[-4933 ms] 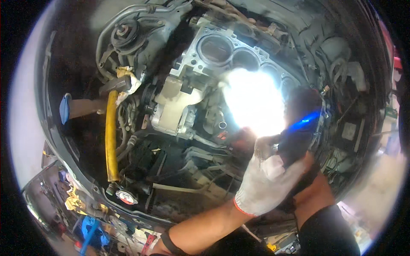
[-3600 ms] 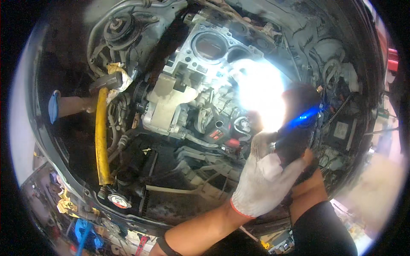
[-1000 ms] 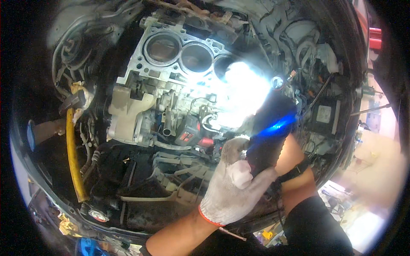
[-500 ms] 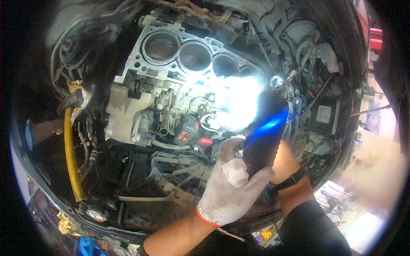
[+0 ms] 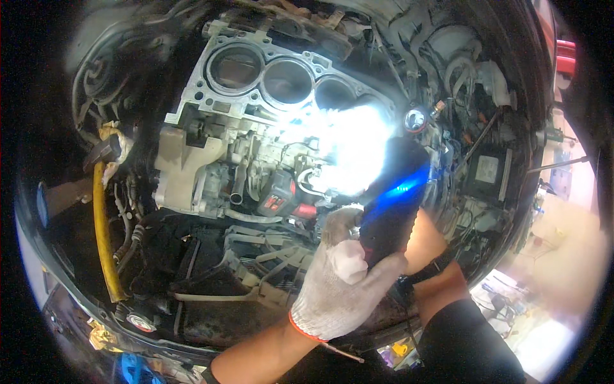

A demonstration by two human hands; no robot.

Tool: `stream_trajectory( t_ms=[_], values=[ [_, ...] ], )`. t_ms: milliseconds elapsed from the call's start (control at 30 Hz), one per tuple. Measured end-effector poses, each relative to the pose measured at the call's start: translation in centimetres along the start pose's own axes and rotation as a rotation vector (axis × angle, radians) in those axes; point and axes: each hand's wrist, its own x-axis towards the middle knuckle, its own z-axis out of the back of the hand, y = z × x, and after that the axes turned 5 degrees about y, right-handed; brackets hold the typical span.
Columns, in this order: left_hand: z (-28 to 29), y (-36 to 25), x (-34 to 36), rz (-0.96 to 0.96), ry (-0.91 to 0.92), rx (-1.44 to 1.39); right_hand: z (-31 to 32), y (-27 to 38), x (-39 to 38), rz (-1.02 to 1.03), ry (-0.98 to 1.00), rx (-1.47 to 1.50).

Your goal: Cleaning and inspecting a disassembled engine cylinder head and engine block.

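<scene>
My left hand (image 5: 339, 275), in a whitish knit glove with an orange-red cuff, is closed around a black hand-held work light (image 5: 387, 217). Small blue indicators glow on its casing, and its white glare washes out part of the engine block (image 5: 259, 105). Only the lit bare skin of my right hand (image 5: 425, 243) shows behind the work light, past a black wrist strap (image 5: 432, 274). Its fingers are hidden. Open round cylinder bores line the top of the block. A black and red power tool (image 5: 278, 193) rests against the block's near side.
A yellow-handled hammer (image 5: 104, 224) lies at the left by a crumpled rag. Hoses and wiring crowd the right of the engine bay, around a black box (image 5: 487, 169). A round cap (image 5: 141, 322) sits near the front edge. Clutter lies on the floor at right.
The view has shifted slightly, so the engine block appears a little farther left and higher. My left hand keeps its hold on the work light.
</scene>
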Motion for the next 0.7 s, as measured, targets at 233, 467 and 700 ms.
stream_trajectory(
  t_ms=[233, 467, 700],
  values=[
    [-1.1, 0.5, 0.5, 0.017, 0.006, -0.112, 1.4, -0.9, -0.6, -0.024, -0.006, -0.044],
    [-1.0, 1.1, 0.7, -0.054, -0.015, -0.078, 1.2, -0.7, -0.8, -0.034, -0.009, -0.043],
    [-0.8, 0.2, 0.8, -0.012, 0.070, -0.004, 2.2, -1.1, -0.7, -0.037, -0.011, -0.074]
  ],
)
